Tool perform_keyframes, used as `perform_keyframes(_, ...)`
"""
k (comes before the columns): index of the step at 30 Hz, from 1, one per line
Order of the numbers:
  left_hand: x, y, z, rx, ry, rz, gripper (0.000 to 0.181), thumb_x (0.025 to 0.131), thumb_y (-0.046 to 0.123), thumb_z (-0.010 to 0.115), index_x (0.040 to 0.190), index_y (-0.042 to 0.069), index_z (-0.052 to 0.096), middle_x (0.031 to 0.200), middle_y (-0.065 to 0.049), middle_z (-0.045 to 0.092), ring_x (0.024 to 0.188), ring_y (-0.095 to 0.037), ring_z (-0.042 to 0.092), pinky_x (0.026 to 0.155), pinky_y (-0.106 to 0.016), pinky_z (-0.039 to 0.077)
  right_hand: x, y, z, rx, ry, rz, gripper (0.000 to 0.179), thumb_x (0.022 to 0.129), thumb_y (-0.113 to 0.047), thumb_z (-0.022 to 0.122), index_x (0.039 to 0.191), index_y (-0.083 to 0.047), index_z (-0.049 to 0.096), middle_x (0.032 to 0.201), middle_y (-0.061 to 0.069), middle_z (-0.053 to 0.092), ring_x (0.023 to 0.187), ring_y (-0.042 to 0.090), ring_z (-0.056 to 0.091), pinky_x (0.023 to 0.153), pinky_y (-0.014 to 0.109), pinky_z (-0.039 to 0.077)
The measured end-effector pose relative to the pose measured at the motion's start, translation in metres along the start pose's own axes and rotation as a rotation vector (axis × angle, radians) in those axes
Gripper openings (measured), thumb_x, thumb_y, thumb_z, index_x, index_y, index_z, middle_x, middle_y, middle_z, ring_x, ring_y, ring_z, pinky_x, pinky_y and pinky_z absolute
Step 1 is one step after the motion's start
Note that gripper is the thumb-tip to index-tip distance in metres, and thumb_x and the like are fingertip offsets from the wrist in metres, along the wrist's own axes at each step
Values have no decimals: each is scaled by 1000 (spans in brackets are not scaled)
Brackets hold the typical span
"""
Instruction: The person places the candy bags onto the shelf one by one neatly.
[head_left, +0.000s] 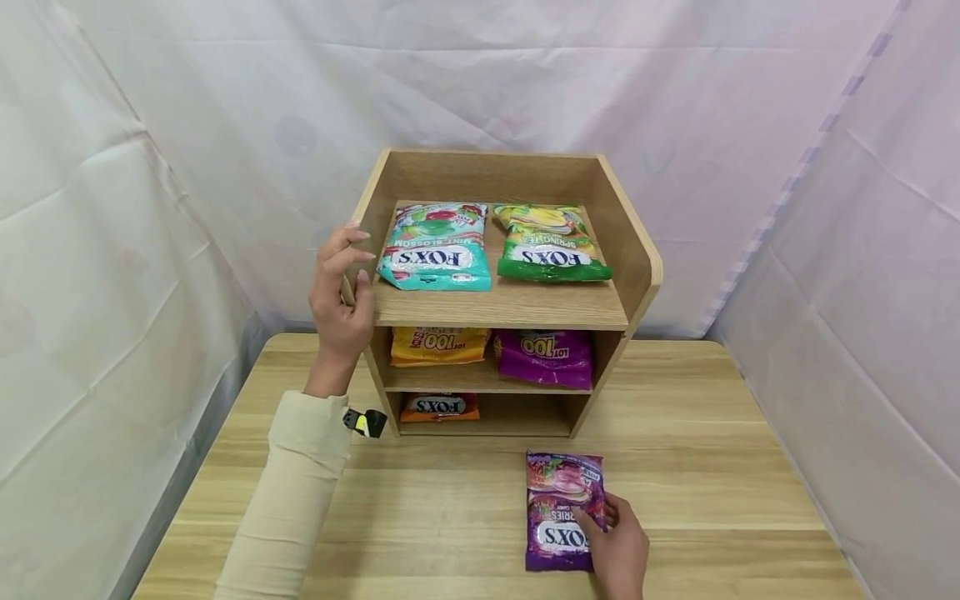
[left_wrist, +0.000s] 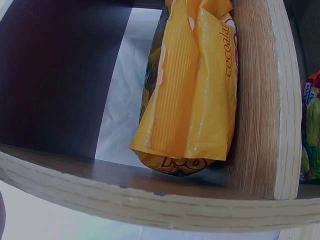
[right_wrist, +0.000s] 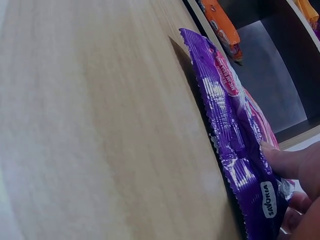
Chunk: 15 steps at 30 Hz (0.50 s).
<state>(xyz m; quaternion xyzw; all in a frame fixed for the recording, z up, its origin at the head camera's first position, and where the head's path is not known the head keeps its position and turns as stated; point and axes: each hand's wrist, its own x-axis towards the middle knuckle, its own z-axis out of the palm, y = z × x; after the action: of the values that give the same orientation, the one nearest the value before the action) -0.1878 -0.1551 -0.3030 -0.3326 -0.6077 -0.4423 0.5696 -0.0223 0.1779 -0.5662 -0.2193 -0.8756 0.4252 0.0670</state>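
Observation:
In the head view, my left hand (head_left: 341, 287) grips the left side panel of a small wooden shelf (head_left: 510, 312), near its top tier. My right hand (head_left: 618, 546) pinches a purple Fox's candy bag (head_left: 562, 508) by its right edge, thumb on the front. The bag is low over the table before the shelf. In the right wrist view the purple bag (right_wrist: 235, 135) stands tilted, its crimped edge along the wood and the thumb (right_wrist: 282, 160) pressed on it. A yellow bag (left_wrist: 195, 90) inside the shelf fills the middle of the left wrist view.
A teal Fox's bag (head_left: 438, 250) and a green-yellow one (head_left: 551, 242) lie on the top tier. Yellow (head_left: 438, 344) and purple (head_left: 543, 358) bags occupy the middle tier. An orange bag (head_left: 440, 406) lies at the bottom left. White curtains (head_left: 480, 83) surround the table (head_left: 420, 517).

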Motion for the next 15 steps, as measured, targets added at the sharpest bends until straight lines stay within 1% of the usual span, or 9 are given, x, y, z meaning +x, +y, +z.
perform_keyframes(4,0,0,1,-8,2,3,24,77,-17,41,95,-7,54,107,-27,56,114,-45,50,102,-55,36,-1,1,1,2,14,-5,52,77,-18,81,119,4,59,100,20,66,87,29,63,74,41,49)
perform_keyframes(9,0,-1,2,-9,6,9,23,78,-17,41,94,-7,54,106,-27,56,113,-45,51,102,-55,36,-3,3,3,17,40,-35,48,78,-16,80,118,2,61,98,16,67,86,26,62,70,33,49)
perform_keyframes(12,-1,-1,1,-10,7,8,23,77,-17,41,94,-8,54,106,-27,56,113,-45,51,102,-55,36,-4,5,5,27,52,-52,47,79,-16,80,119,2,62,98,16,67,86,25,63,71,31,51)
perform_keyframes(15,-1,0,1,-12,7,4,24,77,-18,41,94,-8,54,106,-28,56,113,-46,51,102,-55,36,-5,7,7,32,68,-70,44,79,-15,80,117,0,64,95,14,69,84,24,64,69,29,52)
